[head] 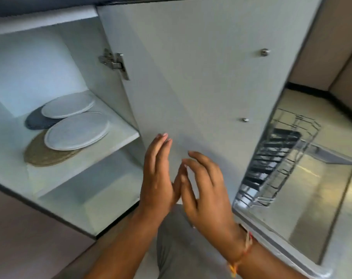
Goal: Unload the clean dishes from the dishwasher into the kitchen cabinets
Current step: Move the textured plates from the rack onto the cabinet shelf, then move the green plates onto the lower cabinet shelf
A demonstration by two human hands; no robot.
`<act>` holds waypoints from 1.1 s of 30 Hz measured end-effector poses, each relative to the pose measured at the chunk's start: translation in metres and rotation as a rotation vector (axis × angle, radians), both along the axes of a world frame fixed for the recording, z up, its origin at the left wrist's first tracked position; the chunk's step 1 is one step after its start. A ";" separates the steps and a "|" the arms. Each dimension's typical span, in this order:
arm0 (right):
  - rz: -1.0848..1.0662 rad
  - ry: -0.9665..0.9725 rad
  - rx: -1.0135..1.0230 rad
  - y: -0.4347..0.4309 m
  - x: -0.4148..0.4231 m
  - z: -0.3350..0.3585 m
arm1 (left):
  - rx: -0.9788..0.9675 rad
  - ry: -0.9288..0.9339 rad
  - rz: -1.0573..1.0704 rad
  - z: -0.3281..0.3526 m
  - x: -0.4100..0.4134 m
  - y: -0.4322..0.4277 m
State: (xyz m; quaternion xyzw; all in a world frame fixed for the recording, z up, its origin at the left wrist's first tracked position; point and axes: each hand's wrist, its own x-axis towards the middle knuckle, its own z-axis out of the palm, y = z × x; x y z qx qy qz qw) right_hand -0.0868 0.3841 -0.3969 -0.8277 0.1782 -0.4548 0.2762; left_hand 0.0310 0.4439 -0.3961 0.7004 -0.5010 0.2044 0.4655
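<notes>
**Both hands free in front of the open cabinet door**

Head view: The left hand is raised with its fingers straight and held together, tips pointing up at the pale inner face of the cabinet door. Whether the tips touch the door cannot be told. The right hand is just beside it, fingers relaxed and a little spread. Neither hand holds anything, and the two thumbs meet between them. A thread band circles the right wrist.

Left of the left hand the cabinet stands open, white inside, with a metal hinge where the door joins it. On its shelf, up and to the left of the left hand, lie two pale plates. The farther one overlaps a dark round piece, plate or mat I cannot tell. The nearer one rests on a woven mat. A lower compartment opens below the shelf.

Right of the right hand is the dishwasher, its steel-lined door dropped open. Its wire rack is pulled out beside the cabinet door's edge, with rows of dark prongs showing. Beyond the rack runs a pale tiled floor with a dark skirting. Below the wrists grey trousers show.
</notes>
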 end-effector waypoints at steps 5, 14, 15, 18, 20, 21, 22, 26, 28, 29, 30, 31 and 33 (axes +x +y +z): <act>-0.313 -0.200 -0.084 -0.018 -0.097 -0.007 | 0.030 -0.191 -0.159 0.025 -0.074 -0.039; -0.364 0.333 0.469 -0.158 -0.082 -0.074 | 0.184 -0.184 0.124 0.004 -0.127 -0.090; -0.351 0.396 0.446 -0.169 -0.073 -0.075 | 0.181 -0.202 0.150 0.003 -0.127 -0.092; -0.286 0.531 0.446 -0.200 -0.043 -0.081 | 0.181 -0.280 0.182 -0.004 -0.117 -0.091; -0.212 0.674 0.421 -0.218 -0.026 -0.087 | 0.169 -0.319 0.187 -0.007 -0.110 -0.090; -0.174 0.758 0.396 -0.225 -0.019 -0.090 | 0.163 -0.322 0.184 -0.008 -0.109 -0.090; -0.144 0.835 0.377 -0.230 -0.013 -0.093 | 0.161 -0.319 0.175 -0.008 -0.109 -0.090; -0.081 0.974 0.343 -0.237 0.013 -0.105 | 0.158 -0.335 0.161 -0.007 -0.107 -0.091; -0.035 0.981 0.356 -0.233 0.021 -0.104 | 0.152 -0.356 0.153 -0.007 -0.106 -0.091; 0.001 0.989 0.350 -0.230 0.025 -0.102 | 0.154 -0.362 0.152 -0.007 -0.106 -0.091; 0.040 1.004 0.342 -0.228 0.027 -0.100 | 0.157 -0.365 0.150 -0.007 -0.105 -0.091; 0.077 1.019 0.321 -0.226 0.029 -0.098 | 0.157 -0.370 0.152 -0.007 -0.105 -0.091; 0.099 1.047 0.256 -0.223 0.031 -0.097 | 0.157 -0.378 0.157 -0.006 -0.105 -0.092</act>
